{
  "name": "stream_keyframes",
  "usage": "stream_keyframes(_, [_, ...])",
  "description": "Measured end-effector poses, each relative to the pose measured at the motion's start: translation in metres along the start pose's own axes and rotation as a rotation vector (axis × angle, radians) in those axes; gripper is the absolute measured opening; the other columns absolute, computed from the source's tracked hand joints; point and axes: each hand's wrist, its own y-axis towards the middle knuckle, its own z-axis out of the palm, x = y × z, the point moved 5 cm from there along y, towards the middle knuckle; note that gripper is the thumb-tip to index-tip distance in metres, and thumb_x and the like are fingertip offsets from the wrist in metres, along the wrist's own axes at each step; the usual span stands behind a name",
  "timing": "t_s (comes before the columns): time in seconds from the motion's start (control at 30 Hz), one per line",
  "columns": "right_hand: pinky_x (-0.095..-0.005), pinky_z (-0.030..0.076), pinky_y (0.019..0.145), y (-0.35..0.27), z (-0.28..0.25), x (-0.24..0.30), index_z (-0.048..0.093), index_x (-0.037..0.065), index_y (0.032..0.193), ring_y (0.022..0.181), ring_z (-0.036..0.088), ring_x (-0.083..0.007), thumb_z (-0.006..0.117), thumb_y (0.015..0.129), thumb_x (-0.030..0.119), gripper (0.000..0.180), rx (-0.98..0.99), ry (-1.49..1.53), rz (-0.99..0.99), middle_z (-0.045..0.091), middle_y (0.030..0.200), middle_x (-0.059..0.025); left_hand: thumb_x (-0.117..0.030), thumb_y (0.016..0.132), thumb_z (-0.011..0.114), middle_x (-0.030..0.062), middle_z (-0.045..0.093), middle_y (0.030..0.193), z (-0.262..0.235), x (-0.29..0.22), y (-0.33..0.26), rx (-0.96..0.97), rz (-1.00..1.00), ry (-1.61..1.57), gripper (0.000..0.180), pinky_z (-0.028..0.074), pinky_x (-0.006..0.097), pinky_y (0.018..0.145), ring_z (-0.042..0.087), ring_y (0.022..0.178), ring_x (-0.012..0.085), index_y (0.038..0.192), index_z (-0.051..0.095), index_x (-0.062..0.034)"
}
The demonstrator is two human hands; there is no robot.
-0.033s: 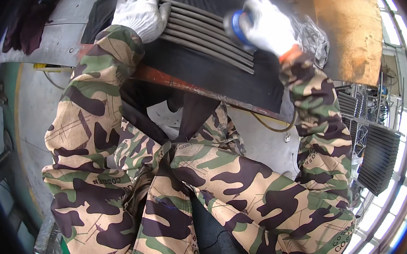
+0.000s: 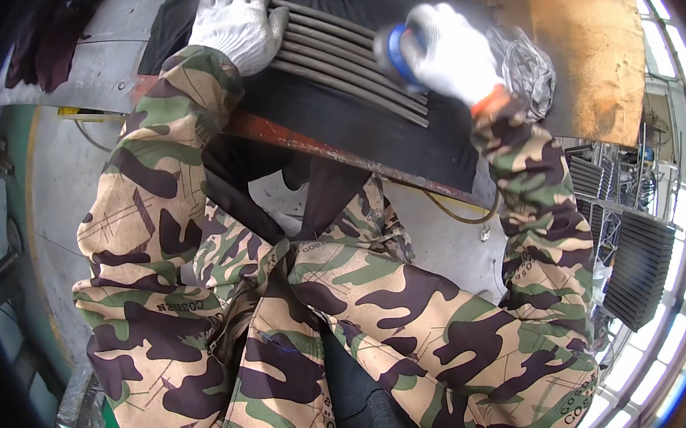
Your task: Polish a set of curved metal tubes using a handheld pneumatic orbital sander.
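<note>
Several thin grey metal rods point(image 2: 341, 69) lie side by side on a black cloth point(image 2: 312, 109) over the table. At their left ends my left hand point(image 2: 236, 29), in a white knitted glove, rests flat with its fingers spread. Toward their right ends my right hand point(image 2: 455, 57), in a white glove with an orange cuff, grips a round blue-rimmed tool point(image 2: 402, 51). Its greyish side is against or just above the rods; I cannot tell which. Motion blurs the tool, and the glove hides part of it.
Crumpled clear plastic point(image 2: 530, 74) lies right of my right hand, beside a brown board point(image 2: 590, 53). The table's red-brown metal edge point(image 2: 314, 146) runs nearest me. Dark cloth point(image 2: 53, 43) lies at far left. Racks of dark rods point(image 2: 639, 269) stand at right.
My right hand and the round blue-rimmed tool have shifted slightly toward me over the rods. My left hand and the rods stay in place.
</note>
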Motion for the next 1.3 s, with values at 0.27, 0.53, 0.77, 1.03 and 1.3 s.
stream_keyframes(0.27, [-0.0506,0.058,0.087,0.01,0.006,-0.025,0.068,0.012,0.113,0.099,0.07,-0.0413,0.065,0.095,0.037,0.03,-0.056,-0.014,0.064,0.069,0.107,-0.0188,-0.032,0.102,0.06,0.0198,0.061,0.145,0.01,0.009,-0.001,-0.089,0.189,0.1,0.046,0.035,0.055,0.119,0.052,0.138,0.0398,0.137,0.064,-0.0039])
stream_keyframes(0.53, [-0.0543,0.058,0.09,0.007,0.004,-0.023,0.067,0.014,0.118,0.108,0.07,-0.0402,0.06,0.097,0.038,0.033,-0.04,-0.038,0.064,0.068,0.112,-0.0203,-0.024,0.099,0.065,0.0166,0.067,0.131,-0.003,0.009,0.003,-0.127,0.249,-0.028,0.035,0.04,0.051,0.112,0.058,0.128,0.0374,0.126,0.067,-0.0008])
stream_keyframes(0.77, [-0.0512,0.058,0.087,0.004,-0.005,0.018,0.067,0.013,0.116,0.102,0.07,-0.0396,0.062,0.097,0.036,0.031,-0.04,0.043,-0.071,0.068,0.108,-0.0187,-0.037,0.097,0.061,0.0287,0.057,0.147,-0.011,0.0,0.003,0.001,0.026,0.059,0.06,0.028,0.061,0.123,0.046,0.144,0.0475,0.141,0.06,0.0037])
stream_keyframes(1.03, [-0.0528,0.058,0.09,0.028,-0.003,0.029,0.068,0.013,0.118,0.104,0.071,-0.0409,0.062,0.096,0.039,0.034,-0.014,0.025,-0.065,0.069,0.112,-0.0198,-0.038,0.098,0.06,0.0271,0.058,0.147,-0.012,-0.003,0.011,0.022,-0.017,0.009,0.059,0.028,0.061,0.125,0.046,0.144,0.0461,0.14,0.062,0.0032])
stream_keyframes(1.3, [-0.0547,0.058,0.09,0.026,0.0,0.032,0.069,0.014,0.122,0.106,0.071,-0.041,0.06,0.096,0.04,0.038,-0.049,0.024,-0.094,0.069,0.113,-0.0207,-0.038,0.098,0.061,0.027,0.06,0.145,-0.01,-0.006,0.006,-0.041,-0.012,-0.039,0.058,0.028,0.06,0.124,0.047,0.144,0.0468,0.14,0.062,0.0036])
